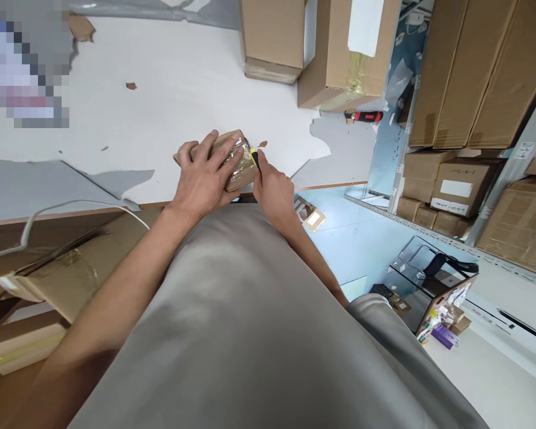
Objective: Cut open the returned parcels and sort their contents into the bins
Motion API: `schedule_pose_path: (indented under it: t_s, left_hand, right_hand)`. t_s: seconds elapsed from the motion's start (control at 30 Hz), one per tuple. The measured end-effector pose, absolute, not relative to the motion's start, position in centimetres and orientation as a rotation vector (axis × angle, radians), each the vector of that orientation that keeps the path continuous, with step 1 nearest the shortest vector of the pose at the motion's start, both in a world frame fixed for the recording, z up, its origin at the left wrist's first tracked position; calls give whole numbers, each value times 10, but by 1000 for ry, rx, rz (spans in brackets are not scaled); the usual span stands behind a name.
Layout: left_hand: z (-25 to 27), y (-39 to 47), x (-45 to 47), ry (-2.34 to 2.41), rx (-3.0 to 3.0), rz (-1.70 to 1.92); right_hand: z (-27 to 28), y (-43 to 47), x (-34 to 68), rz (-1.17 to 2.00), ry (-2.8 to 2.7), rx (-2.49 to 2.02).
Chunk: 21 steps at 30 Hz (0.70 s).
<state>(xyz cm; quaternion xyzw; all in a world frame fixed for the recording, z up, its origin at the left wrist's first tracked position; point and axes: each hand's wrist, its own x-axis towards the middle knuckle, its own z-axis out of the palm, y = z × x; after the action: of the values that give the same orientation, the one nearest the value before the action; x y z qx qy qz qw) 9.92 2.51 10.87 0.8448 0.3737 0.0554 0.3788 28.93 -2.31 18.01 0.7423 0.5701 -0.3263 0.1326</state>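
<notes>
A small cardboard box (243, 174) with shiny clear tape across it lies near the front edge of the white-covered table (170, 77). Over its top and left side spreads my left hand (204, 179), gripping it with the thumb low at the near side. My right hand (274, 189) is closed around a black and yellow box cutter (255, 157). The cutter's tip is at the box's right edge; its blade is too small to make out. A brown paper scrap (263, 143) lies just beyond it.
Two larger cartons (272, 36) stand at the table's back right, near a red and black handled tool (367, 117). Shelves of cartons (455, 185) rise on the right. A white cable (84, 204) hangs at left, above an open carton (71, 268).
</notes>
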Motion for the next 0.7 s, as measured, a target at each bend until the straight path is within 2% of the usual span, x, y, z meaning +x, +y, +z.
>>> schedule_pose_path:
  t_s: [0.47,0.7]
  left_hand:
    - [101,17,95,1054,2043,154]
    - [101,14,95,1023,2004,174]
  right_hand:
    - [220,-22,269,-931,1449,2083]
    - [217,-27,268,-913,1441,2084]
